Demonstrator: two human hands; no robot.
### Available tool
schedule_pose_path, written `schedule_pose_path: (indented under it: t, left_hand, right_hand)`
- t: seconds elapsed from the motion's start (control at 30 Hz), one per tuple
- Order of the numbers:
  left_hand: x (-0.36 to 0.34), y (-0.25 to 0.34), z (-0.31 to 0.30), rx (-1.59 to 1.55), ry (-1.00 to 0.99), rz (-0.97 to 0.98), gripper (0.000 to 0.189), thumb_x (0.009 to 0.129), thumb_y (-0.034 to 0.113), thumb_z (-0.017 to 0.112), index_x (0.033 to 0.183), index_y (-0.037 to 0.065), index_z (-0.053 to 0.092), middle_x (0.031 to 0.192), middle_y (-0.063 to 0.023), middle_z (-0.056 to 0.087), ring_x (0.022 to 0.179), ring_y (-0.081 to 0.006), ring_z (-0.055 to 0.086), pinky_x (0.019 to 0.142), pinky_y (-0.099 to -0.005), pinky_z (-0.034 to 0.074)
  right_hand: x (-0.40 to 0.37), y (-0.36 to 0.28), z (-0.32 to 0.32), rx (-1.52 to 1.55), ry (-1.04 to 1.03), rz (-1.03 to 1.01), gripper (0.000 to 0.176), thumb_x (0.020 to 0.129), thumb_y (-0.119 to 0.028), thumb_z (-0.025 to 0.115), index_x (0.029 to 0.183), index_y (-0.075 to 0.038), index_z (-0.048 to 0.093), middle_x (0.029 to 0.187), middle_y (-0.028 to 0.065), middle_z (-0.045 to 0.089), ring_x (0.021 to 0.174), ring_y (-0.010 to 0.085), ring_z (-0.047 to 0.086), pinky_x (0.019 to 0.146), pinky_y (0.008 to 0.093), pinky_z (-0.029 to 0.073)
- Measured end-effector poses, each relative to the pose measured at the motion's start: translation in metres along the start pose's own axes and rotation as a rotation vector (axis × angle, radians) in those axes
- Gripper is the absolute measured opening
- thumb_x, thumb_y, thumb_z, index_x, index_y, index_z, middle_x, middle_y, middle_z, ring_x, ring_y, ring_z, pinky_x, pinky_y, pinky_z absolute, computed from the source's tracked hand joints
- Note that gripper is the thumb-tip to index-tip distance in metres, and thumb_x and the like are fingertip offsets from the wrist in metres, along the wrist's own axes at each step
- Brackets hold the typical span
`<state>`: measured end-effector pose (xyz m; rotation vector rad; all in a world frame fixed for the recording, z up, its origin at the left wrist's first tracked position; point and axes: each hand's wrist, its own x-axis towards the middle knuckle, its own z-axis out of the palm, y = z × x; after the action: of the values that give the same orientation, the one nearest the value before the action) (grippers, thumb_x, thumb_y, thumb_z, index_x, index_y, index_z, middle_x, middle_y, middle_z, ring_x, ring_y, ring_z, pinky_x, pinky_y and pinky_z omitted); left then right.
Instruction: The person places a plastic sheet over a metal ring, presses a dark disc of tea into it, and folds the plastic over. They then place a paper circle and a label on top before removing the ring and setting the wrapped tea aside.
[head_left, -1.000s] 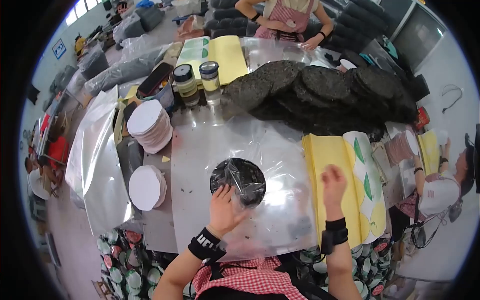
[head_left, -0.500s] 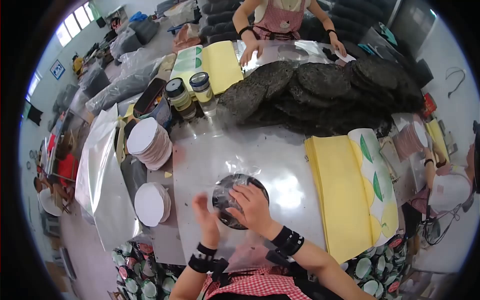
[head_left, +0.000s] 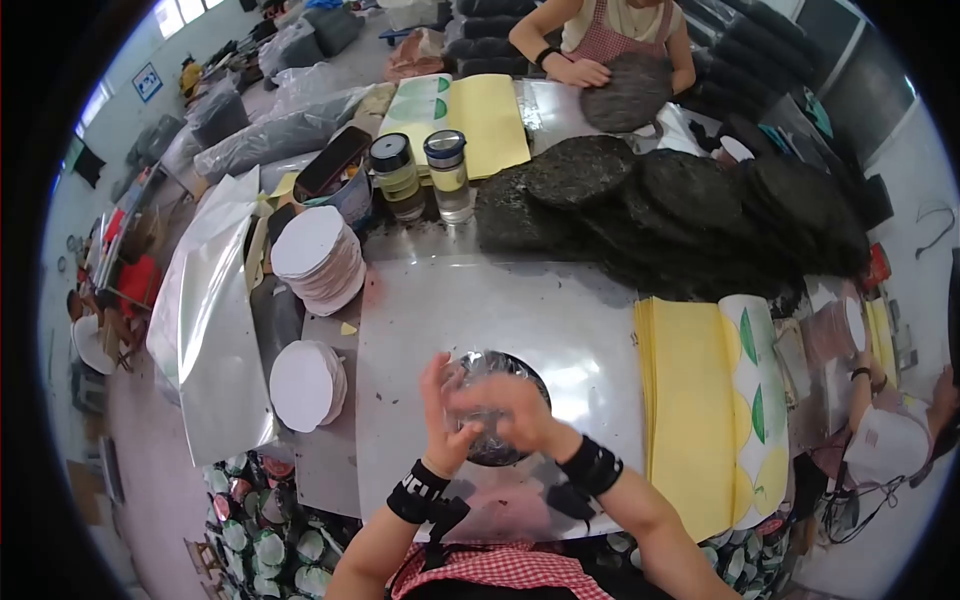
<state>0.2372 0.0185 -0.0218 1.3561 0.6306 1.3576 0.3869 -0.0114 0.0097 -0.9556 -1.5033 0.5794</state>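
Observation:
A dark round cake (head_left: 497, 455), like pressed dried seaweed, lies under clear plastic film (head_left: 482, 362) on the metal tabletop in front of me. My left hand (head_left: 446, 420) is raised at the cake's left edge, its fingers pointing up and its thumb apart from them. Over the middle of the cake is my right hand (head_left: 515, 408), its fingers stretched toward the left one and smeared by motion. Both hands overlap the film in this view.
Paper discs stand in two stacks (head_left: 320, 260) (head_left: 305, 388) on the left. Yellow sheets (head_left: 690, 410) lie right. Jars (head_left: 450, 175) and a heap of dark cakes (head_left: 690, 195) are behind. Across the table a person (head_left: 610, 45) holds a dark cake (head_left: 628, 92); another person (head_left: 890, 430) sits at right.
My right hand has lifted from pressing on the cake and shifted right; my left hand has moved in toward it. The person opposite now holds up a dark cake. The view has shifted slightly.

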Motion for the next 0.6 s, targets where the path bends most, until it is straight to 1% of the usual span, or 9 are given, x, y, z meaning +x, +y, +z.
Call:
schedule_pose_path:
  t: [0.07,0.13,0.17,0.2,0.27,0.33,0.4,0.47,0.6]
  left_hand:
    - [0.003,0.003,-0.010,0.124,-0.070,0.070,0.070,0.077,0.035,0.081,0.129,-0.002,0.052,0.118,-0.0153,0.058,0.116,-0.0323,0.055,0.104,-0.0412,0.043]
    - [-0.006,0.002,-0.009,0.650,-0.473,0.176,0.041,0.083,0.031,0.071,0.108,0.000,0.061,0.107,-0.0139,0.060,0.110,-0.0332,0.055,0.103,-0.0427,0.043]
    - [-0.009,0.007,0.002,0.768,-0.481,0.118,0.017,0.082,0.011,0.063,0.095,0.002,0.058,0.109,-0.0168,0.058,0.110,-0.0368,0.052,0.100,-0.0454,0.043]
    - [-0.012,0.006,0.010,0.757,-0.467,0.095,0.017,0.082,0.011,0.063,0.095,0.002,0.058,0.109,-0.0168,0.058,0.110,-0.0368,0.052,0.100,-0.0454,0.043]
    - [-0.008,0.006,0.012,1.135,-0.559,0.217,0.019,0.080,0.001,0.062,0.098,0.002,0.057,0.108,-0.0167,0.058,0.109,-0.0357,0.054,0.100,-0.0459,0.044]
    - [-0.001,0.001,0.004,1.123,-0.594,0.156,0.033,0.078,0.006,0.065,0.110,0.001,0.057,0.116,-0.0176,0.057,0.115,-0.0373,0.052,0.103,-0.0464,0.042]
    - [0.001,0.021,-0.002,0.692,-0.605,-0.018,0.050,0.080,0.016,0.064,0.124,-0.004,0.050,0.128,-0.0209,0.052,0.125,-0.0383,0.047,0.111,-0.0462,0.035]
    - [0.000,0.028,-0.004,0.678,-0.739,0.030,0.072,0.081,0.024,0.065,0.139,-0.009,0.038,0.145,-0.0241,0.041,0.138,-0.0394,0.036,0.117,-0.0489,0.025]
    - [-0.012,0.012,-0.001,1.171,-0.869,0.159,0.086,0.085,0.035,0.062,0.150,-0.008,0.027,0.158,-0.0238,0.027,0.151,-0.0356,0.019,0.120,-0.0544,0.013]
  right_hand:
    - [-0.025,0.006,-0.001,-0.019,-0.165,-0.144,0.044,0.106,-0.034,0.041,0.091,-0.003,0.068,0.088,0.0092,0.070,0.087,0.0223,0.067,0.080,0.0351,0.052]
    - [-0.059,0.035,-0.006,0.575,0.294,0.423,0.044,0.108,-0.028,0.036,0.084,-0.002,0.063,0.083,0.0067,0.069,0.075,0.0178,0.065,0.072,0.0313,0.051]
    - [-0.043,0.023,0.005,0.328,0.588,0.445,0.039,0.106,-0.023,0.040,0.081,0.000,0.059,0.076,0.0075,0.068,0.067,0.0164,0.062,0.066,0.0297,0.050]
    - [-0.031,-0.011,0.007,-0.038,0.454,0.580,0.024,0.102,-0.013,0.047,0.087,0.000,0.059,0.085,0.0094,0.067,0.075,0.0208,0.064,0.069,0.0308,0.051]
    - [-0.052,-0.027,0.033,-0.545,0.288,0.232,0.005,0.092,-0.002,0.054,0.093,-0.002,0.059,0.097,0.0114,0.064,0.083,0.0253,0.063,0.073,0.0339,0.052]
    - [-0.056,-0.037,0.025,-0.664,0.223,0.206,0.007,0.088,-0.001,0.057,0.094,-0.002,0.059,0.100,0.0126,0.062,0.086,0.0282,0.061,0.074,0.0363,0.052]
    - [-0.060,-0.037,0.024,-0.791,0.172,0.221,0.012,0.083,0.000,0.060,0.096,-0.002,0.059,0.103,0.0137,0.060,0.090,0.0311,0.060,0.075,0.0386,0.052]
    - [-0.050,-0.007,0.014,-0.739,-0.032,0.405,0.015,0.082,-0.003,0.061,0.096,-0.002,0.059,0.098,0.0143,0.060,0.090,0.0336,0.061,0.073,0.0417,0.052]
    - [-0.055,-0.021,0.014,-0.811,-0.139,0.554,0.017,0.084,-0.006,0.058,0.100,-0.002,0.060,0.097,0.0158,0.060,0.091,0.0353,0.063,0.074,0.0415,0.053]
